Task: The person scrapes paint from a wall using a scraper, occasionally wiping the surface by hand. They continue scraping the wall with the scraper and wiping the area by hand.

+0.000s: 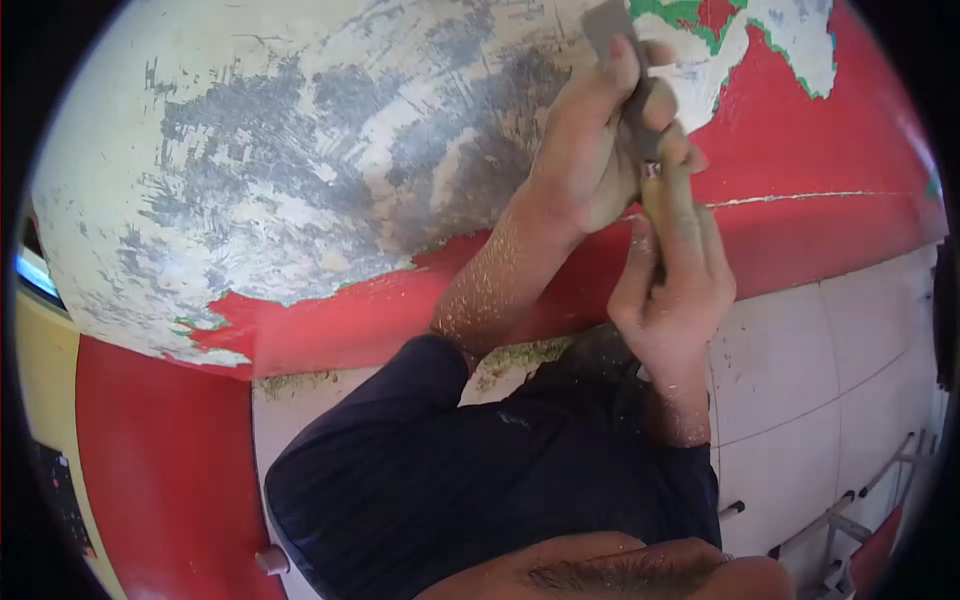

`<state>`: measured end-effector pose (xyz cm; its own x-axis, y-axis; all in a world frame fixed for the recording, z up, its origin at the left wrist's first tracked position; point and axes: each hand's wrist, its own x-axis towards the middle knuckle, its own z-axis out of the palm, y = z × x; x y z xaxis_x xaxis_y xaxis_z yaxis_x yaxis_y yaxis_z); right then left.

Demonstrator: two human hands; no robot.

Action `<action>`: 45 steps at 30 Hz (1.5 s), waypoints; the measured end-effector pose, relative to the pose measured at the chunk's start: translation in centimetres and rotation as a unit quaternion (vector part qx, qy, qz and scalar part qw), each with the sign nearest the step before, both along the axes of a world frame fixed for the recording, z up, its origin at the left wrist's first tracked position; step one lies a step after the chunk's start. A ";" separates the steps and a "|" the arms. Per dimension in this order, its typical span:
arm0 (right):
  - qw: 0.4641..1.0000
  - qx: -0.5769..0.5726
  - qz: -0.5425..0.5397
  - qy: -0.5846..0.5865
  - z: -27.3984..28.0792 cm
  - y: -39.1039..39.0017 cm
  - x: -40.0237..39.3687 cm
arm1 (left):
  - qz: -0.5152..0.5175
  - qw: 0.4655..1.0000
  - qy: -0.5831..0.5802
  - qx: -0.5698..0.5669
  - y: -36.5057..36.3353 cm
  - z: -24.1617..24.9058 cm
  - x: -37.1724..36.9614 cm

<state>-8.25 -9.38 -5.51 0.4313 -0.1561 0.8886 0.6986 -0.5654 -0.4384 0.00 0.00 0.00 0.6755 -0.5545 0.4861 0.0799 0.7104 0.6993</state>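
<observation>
A scraper [604, 24] with a flat grey blade points toward the top of the view. My left hand [580, 150] is closed around the blade's lower part, its fingertips resting on the metal. Below it, my right hand [680, 290] grips the handle end, just past a small shiny collar; the fingers cover most of the handle. Both hands are in front of a red painted surface [800, 150]. Pale flecks cling to my left forearm and to my right hand and wrist.
A large whitish surface [350, 130] with grey scraped patches and ragged green edges spans the upper left. Red bands border it. Large pale tiles [780, 370] lie at the right, with a metal frame [840, 520] at lower right. Greenish debris [515, 362] lies beyond my clothing.
</observation>
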 end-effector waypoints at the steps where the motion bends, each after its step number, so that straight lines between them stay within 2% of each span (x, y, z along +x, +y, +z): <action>1: 1.000 -0.015 -0.008 0.008 -0.2 0.0 0.3 | 0.022 1.000 0.006 -0.009 0.0 -0.5 0.1; 2: 0.999 -0.028 -0.015 0.020 -0.6 0.0 0.4 | 0.045 0.999 0.017 -0.018 -0.1 -0.9 0.2; 3: 0.994 0.062 0.036 0.077 0.2 2.3 -0.5 | 0.068 0.995 0.052 0.042 1.7 0.2 -0.5; 5: 0.971 0.152 0.136 0.127 0.2 2.2 0.2 | 0.115 0.989 0.065 0.071 1.3 0.8 -0.3; 8: 0.869 0.342 0.283 0.218 1.7 2.2 0.4 | 0.143 0.984 0.097 0.053 0.5 1.7 0.0; 11: 0.849 0.363 0.315 0.221 2.2 2.0 1.4 | 0.098 0.981 0.164 0.028 1.0 2.0 0.2; 12: 0.822 0.387 0.338 0.246 2.8 1.8 1.2 | 0.113 0.978 0.172 0.037 0.8 2.5 0.2; 14: 0.831 0.375 0.324 0.252 3.4 1.6 1.3 | 0.143 0.970 0.188 0.056 0.2 3.4 -0.6; 18: 0.846 0.337 0.298 0.286 3.6 0.6 0.1 | 0.176 0.971 0.143 0.072 0.2 2.9 -1.2; 20: 0.872 0.294 0.272 0.283 4.7 0.5 0.0 | 0.195 0.967 0.137 0.087 0.2 2.9 -0.9; 23: 0.902 0.289 0.244 0.208 4.4 1.6 1.7 | 0.065 0.992 0.109 0.006 0.9 3.8 0.2; 24: 0.912 0.286 0.237 0.174 4.0 2.2 1.5 | 0.048 0.992 0.114 0.028 1.5 3.2 0.2; 29: 0.893 0.330 0.232 0.202 -1.1 5.7 0.7 | -0.080 0.987 0.016 0.135 5.2 -0.6 2.7; 33: 0.878 0.331 0.245 0.246 -1.2 6.8 -0.5 | -0.064 0.985 0.099 0.127 7.3 -1.0 1.1; 34: 0.885 0.314 0.225 0.259 -0.5 7.0 -1.0 | -0.062 0.989 0.070 0.117 7.3 -0.6 0.8; 37: 0.880 0.354 0.144 0.282 1.1 9.0 -2.4 | -0.042 0.976 0.076 0.200 7.3 1.0 0.2; 38: 0.880 0.384 0.121 0.250 1.8 9.7 -2.4 | -0.021 0.965 0.121 0.230 6.8 1.5 0.0; 41: 0.838 0.489 0.120 0.210 3.8 11.9 -2.4 | 0.121 0.929 0.088 0.340 5.7 4.1 -1.1; 42: 0.811 0.515 0.160 0.226 4.8 11.6 -2.5 | 0.173 0.919 0.115 0.335 5.4 4.7 -1.3; 45: 0.701 0.619 0.253 0.249 5.6 11.1 -2.1 | 0.180 0.905 0.160 0.352 5.3 6.7 -0.9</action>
